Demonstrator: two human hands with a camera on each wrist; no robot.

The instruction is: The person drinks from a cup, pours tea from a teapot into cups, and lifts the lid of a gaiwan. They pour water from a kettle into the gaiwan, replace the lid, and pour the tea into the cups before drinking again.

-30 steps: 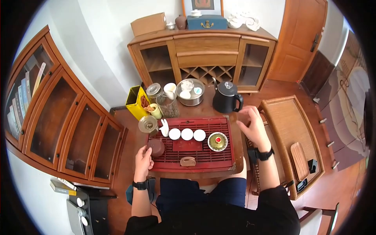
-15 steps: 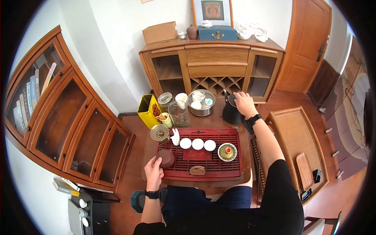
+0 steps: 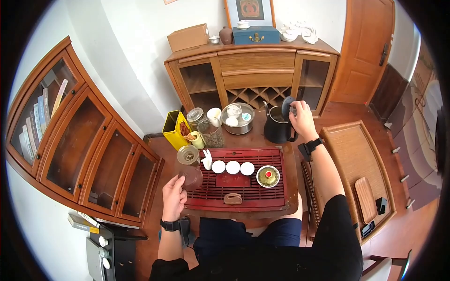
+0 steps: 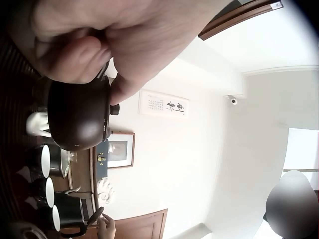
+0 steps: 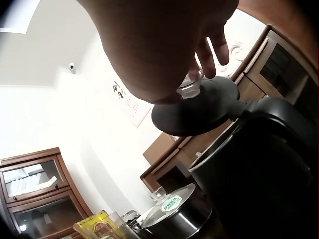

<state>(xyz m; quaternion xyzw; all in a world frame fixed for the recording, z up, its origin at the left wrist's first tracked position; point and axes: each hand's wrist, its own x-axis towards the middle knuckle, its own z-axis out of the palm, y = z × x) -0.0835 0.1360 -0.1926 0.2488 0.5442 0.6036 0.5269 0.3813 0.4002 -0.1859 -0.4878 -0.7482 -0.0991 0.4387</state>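
Observation:
My left hand (image 3: 174,196) pinches the handle of a brown teapot (image 3: 191,178) at the left end of the red slatted tray (image 3: 262,203). In the left wrist view the teapot (image 4: 79,115) has its lid on, with thumb and fingers at the handle side. At the back right, my right hand (image 3: 304,122) grips the clear knob of the black kettle's lid (image 3: 287,108), which stands tilted up above the kettle (image 3: 277,131). The right wrist view shows the lid (image 5: 199,112) joined by its hinge to the kettle (image 5: 249,184), whose mouth is uncovered.
Three white cups (image 3: 233,167) and a lidded bowl (image 3: 268,176) stand on the tray. Behind it are a glass jar (image 3: 212,136), a yellow tin (image 3: 174,133) and a steel pot (image 3: 237,122). A glass pitcher (image 3: 188,155) stands beside the teapot.
My right hand has moved onto the kettle lid and the lid has swung up from closed. The left hand keeps its hold, with the teapot shifted slightly toward the pitcher.

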